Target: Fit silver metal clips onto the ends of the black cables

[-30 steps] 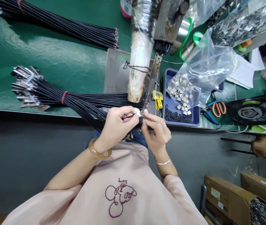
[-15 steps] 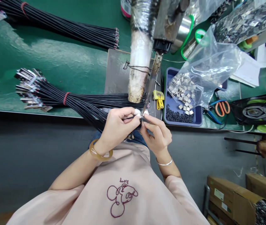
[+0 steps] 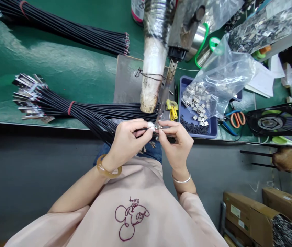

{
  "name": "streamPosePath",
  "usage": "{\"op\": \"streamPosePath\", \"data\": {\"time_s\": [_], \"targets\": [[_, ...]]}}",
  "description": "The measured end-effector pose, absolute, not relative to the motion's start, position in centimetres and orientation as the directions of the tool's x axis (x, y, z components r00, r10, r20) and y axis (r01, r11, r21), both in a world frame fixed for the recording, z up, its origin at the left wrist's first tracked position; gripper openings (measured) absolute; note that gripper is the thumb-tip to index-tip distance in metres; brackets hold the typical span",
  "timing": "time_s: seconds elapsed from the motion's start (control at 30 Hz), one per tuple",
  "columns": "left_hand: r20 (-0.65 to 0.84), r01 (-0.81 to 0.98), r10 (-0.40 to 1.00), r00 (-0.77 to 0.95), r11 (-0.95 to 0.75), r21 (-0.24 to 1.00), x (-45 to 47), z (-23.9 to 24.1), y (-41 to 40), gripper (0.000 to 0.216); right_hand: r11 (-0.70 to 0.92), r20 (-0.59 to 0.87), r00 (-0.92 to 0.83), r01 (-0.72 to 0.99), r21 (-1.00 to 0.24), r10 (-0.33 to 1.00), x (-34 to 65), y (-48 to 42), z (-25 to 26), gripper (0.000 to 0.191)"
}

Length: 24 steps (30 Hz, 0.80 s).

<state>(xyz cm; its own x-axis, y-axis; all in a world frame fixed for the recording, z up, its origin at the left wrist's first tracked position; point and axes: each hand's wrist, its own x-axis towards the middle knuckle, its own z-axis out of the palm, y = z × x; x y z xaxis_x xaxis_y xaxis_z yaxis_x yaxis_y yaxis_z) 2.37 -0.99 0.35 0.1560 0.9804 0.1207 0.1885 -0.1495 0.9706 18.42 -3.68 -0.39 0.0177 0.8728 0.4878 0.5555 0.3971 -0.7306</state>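
My left hand [image 3: 127,140] is closed in a pinch on a black cable, with white wrapping on its fingertips. The thumb and forefinger of my right hand [image 3: 177,141] close on a small metal connector [image 3: 157,126] at the cable's end. Fingers partly hide both parts. Right above the connector comes down the metal rod of a soldering iron [image 3: 168,80], close to the fingertips. A bundle of black cables [image 3: 58,99], tied with a red band, lies left of my hands, with silvery ends at its far left.
A white tube [image 3: 152,65] hangs beside the iron. To the right, a blue tray [image 3: 214,128] holds metal shells [image 3: 200,106] and small black parts [image 3: 192,127]. Pliers [image 3: 235,120], a black fan [image 3: 274,120] and a yellow clip-like tool [image 3: 173,111] lie nearby. Another cable bundle [image 3: 71,27] lies behind.
My right hand has shifted slightly right, its fingers now straighter and on the connector; the thin thing below its fingertips no longer shows. The left hand keeps its pinch. The view has shifted slightly.
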Motion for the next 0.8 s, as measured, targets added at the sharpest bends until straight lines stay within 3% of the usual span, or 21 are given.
{"op": "streamPosePath", "data": {"time_s": [0.2, 0.43, 0.8], "targets": [[0.017, 0.133, 0.997, 0.071, -0.026, 0.991, 2.8, 0.0, -0.9, 0.016, 0.445, 0.543, -0.012, 0.589, -0.675, 0.84, 18.2, -3.4, -0.6, 0.012], [0.06, 0.136, 0.996, 0.063, -0.068, 0.988, 2.8, 1.0, -0.5, 0.015, 0.468, 0.572, -0.021, 0.599, -0.649, 0.82, 18.1, -3.4, -0.2, 0.013], [-0.007, 0.15, 0.981, 0.193, -0.023, 0.988, 2.4, 0.6, -0.4, 0.018, 0.481, 0.559, -0.1, 0.647, -0.592, 0.823, 18.3, -4.4, 0.1, 0.016]]}}
